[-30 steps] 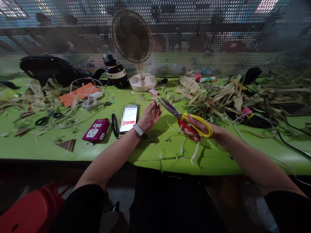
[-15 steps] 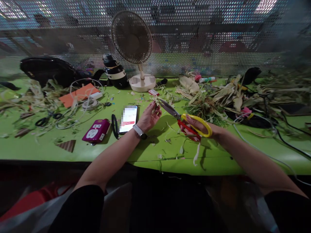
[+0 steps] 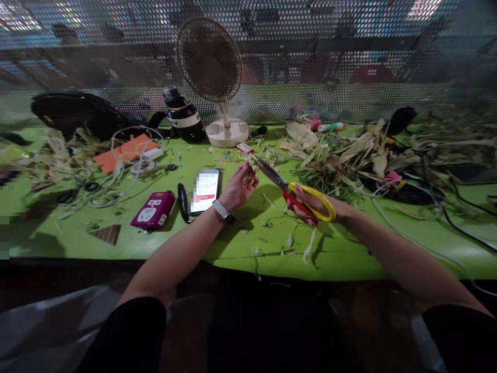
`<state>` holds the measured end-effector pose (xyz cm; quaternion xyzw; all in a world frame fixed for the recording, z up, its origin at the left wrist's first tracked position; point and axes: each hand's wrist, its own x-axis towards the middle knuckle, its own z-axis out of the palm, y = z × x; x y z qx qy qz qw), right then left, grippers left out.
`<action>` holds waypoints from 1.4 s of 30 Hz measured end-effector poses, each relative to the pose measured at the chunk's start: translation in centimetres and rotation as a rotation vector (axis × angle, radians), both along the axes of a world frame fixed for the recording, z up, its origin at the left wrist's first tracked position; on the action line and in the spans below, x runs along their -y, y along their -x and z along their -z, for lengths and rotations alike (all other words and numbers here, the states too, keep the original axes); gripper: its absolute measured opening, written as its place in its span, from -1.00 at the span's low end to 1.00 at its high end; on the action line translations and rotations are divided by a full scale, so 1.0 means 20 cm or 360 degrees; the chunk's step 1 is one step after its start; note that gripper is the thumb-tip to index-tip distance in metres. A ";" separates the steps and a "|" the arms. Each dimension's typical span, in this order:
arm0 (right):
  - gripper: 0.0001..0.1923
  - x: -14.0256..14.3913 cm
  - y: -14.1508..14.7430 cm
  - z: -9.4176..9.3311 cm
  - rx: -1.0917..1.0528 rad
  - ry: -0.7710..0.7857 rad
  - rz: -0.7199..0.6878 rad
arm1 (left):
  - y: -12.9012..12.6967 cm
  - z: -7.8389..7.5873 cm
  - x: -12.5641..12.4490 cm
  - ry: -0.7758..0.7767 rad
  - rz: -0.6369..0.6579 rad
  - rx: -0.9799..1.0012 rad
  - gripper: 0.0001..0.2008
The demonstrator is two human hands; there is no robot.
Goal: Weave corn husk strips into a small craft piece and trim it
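Scissors [image 3: 295, 190] over littered green table [image 3: 233, 243] — mesh screen [image 3: 349, 62] behind

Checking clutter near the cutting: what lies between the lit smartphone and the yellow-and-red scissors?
In the head view, the left hand, pinching a small pale scrap, lies between the lit smartphone and the yellow-and-red scissors.
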<state>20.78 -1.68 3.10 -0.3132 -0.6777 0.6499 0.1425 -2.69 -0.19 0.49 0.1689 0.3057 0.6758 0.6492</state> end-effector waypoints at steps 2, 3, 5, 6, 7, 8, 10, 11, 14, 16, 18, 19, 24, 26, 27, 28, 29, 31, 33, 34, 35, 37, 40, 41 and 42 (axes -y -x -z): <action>-0.42 0.00 0.00 0.00 -0.0028 0.0001 -0.0003 | 0.00 0.00 0.00 0.0002 0.0009 0.0019 -0.92; -0.42 0.00 0.00 0.00 -0.0037 0.0001 -0.0006 | 0.00 0.00 0.00 0.0005 0.0011 0.0029 -0.92; -0.43 0.00 0.00 0.00 -0.0038 -0.0002 -0.0004 | 0.00 0.00 0.00 0.0014 0.0009 0.0047 -0.92; -0.43 0.00 0.00 0.00 -0.0035 -0.0002 -0.0003 | 0.00 0.00 0.01 0.0021 0.0007 0.0051 -0.92; -0.43 0.01 0.00 -0.01 -0.0030 -0.0005 0.0003 | -0.01 0.00 0.01 0.0027 0.0004 0.0055 -0.92; -0.42 0.01 0.01 -0.01 -0.0026 -0.0009 0.0008 | -0.01 -0.01 0.01 0.0033 0.0003 0.0060 -0.91; -0.42 0.01 0.01 -0.02 -0.0017 -0.0015 0.0018 | -0.01 -0.01 0.01 0.0028 0.0000 0.0071 -0.90; -0.43 0.02 0.01 -0.03 -0.0009 -0.0016 0.0024 | -0.01 -0.01 0.01 0.0023 0.0001 0.0074 -0.90; -0.44 0.03 0.02 -0.05 0.0020 -0.0008 0.0041 | -0.01 0.00 0.00 0.0012 0.0002 0.0051 -0.91; -0.45 0.02 0.02 -0.04 0.0025 0.0007 0.0046 | 0.00 0.00 0.00 0.0019 -0.0007 0.0028 -0.92; -0.46 0.02 0.02 -0.02 0.0008 0.0025 0.0035 | 0.00 0.01 0.00 0.0018 -0.0017 0.0016 -0.92; -0.47 0.01 0.02 -0.01 0.0000 0.0026 0.0031 | 0.00 0.01 0.00 0.0015 -0.0017 0.0016 -0.92; -0.42 0.00 0.03 0.02 0.0006 -0.0027 0.0177 | 0.00 0.01 -0.01 -0.0011 0.0019 -0.0003 -0.92; -0.39 -0.02 0.04 0.01 0.0056 -0.0071 0.0309 | -0.01 0.01 -0.01 0.0019 0.0010 -0.0042 -0.93; -0.38 -0.03 0.03 0.00 0.0124 -0.0120 0.0372 | -0.01 0.01 -0.01 0.0038 -0.0002 -0.0063 -0.93; -0.38 -0.04 0.03 -0.01 0.0224 -0.0209 0.0428 | -0.01 0.01 -0.01 0.0048 -0.0012 -0.0082 -0.93; -0.39 -0.06 0.03 -0.01 0.0359 -0.0348 0.0478 | -0.01 0.01 -0.01 0.0046 -0.0014 -0.0095 -0.92; -0.42 -0.09 0.02 -0.02 0.0703 -0.0728 0.0530 | -0.01 0.01 -0.01 0.0015 -0.0004 -0.0109 -0.90; -0.46 -0.10 0.02 -0.03 0.1074 -0.1105 0.0506 | -0.02 0.01 0.00 -0.0011 0.0018 -0.0126 -0.88; -0.49 -0.10 0.02 -0.03 0.1241 -0.1231 0.0458 | -0.02 0.00 0.01 -0.0015 0.0025 -0.0140 -0.86; -0.51 -0.10 0.03 -0.03 0.1381 -0.1314 0.0403 | -0.02 0.00 0.01 -0.0015 0.0030 -0.0158 -0.85; -0.53 -0.09 0.03 -0.03 0.1554 -0.1411 0.0306 | -0.03 0.00 0.02 -0.0020 0.0047 -0.0196 -0.83; -0.54 -0.07 0.03 -0.03 0.1588 -0.1505 0.0229 | -0.04 -0.01 0.04 -0.0029 0.0084 -0.0236 -0.83; -0.57 -0.07 0.03 -0.03 0.1550 -0.1552 0.0239 | -0.04 -0.01 0.04 -0.0034 0.0099 -0.0251 -0.84; -0.60 -0.07 0.03 -0.03 0.1480 -0.1612 0.0275 | -0.04 0.00 0.05 -0.0042 0.0117 -0.0271 -0.84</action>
